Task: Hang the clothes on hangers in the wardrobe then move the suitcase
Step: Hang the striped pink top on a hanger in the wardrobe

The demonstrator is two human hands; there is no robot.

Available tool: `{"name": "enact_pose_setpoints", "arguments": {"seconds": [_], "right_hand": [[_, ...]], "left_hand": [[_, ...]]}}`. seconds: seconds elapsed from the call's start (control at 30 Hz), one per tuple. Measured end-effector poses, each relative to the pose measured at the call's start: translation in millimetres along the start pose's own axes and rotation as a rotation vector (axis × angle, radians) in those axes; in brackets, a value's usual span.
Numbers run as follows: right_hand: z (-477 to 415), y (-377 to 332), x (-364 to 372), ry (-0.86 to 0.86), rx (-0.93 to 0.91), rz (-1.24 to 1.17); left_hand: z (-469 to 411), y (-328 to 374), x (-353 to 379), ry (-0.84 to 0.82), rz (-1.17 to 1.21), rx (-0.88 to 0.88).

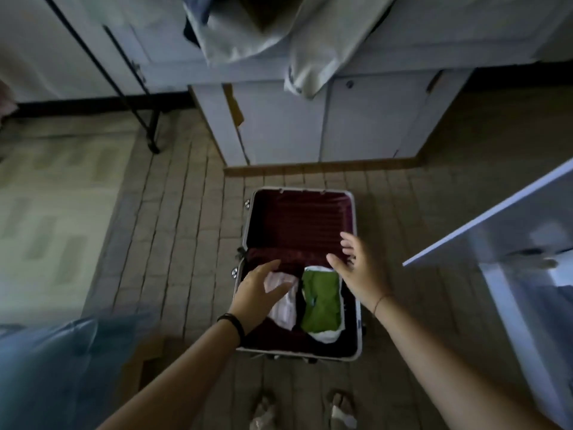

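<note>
An open suitcase (358, 308) with a silver frame and dark red lining lies flat on the tiled floor below me. Its near half holds a folded green garment (321, 301) on top of a white one, and a pale pink striped garment (283, 301) to the left. My left hand (259, 293) hovers open over the pink garment, fingers spread. My right hand (356, 268) is open above the suitcase's right side, just past the green garment. Neither hand holds anything. A grey garment (248, 29) hangs at the top, in front of the white wardrobe (372, 119).
A white wardrobe door (483, 231) stands open at the right. A black metal leg (148, 125) stands at upper left. A blue cushion or bag (55, 373) fills the lower left. A bed with patterned cover (46, 228) lies at left. My feet (304, 411) show below.
</note>
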State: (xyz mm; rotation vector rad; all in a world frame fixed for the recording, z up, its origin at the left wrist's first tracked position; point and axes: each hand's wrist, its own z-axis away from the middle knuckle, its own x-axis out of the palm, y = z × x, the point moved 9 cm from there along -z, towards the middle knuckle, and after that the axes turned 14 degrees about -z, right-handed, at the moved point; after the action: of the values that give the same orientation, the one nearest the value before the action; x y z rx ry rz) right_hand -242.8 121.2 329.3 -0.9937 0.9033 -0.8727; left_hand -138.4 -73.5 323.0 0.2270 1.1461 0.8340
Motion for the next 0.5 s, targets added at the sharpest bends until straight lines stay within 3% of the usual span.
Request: {"name": "enact_pose_setpoints", "arguments": {"seconds": [0.3, 0.5], "right_hand": [[-59, 286, 146, -0.071, 0.322, -0.034], [-115, 443, 210, -0.141, 0.417, 0.004]], "left_hand": [[-98, -244, 180, -0.082, 0.124, -0.309], [-161, -353, 311, -0.112, 0.291, -0.52]]}}
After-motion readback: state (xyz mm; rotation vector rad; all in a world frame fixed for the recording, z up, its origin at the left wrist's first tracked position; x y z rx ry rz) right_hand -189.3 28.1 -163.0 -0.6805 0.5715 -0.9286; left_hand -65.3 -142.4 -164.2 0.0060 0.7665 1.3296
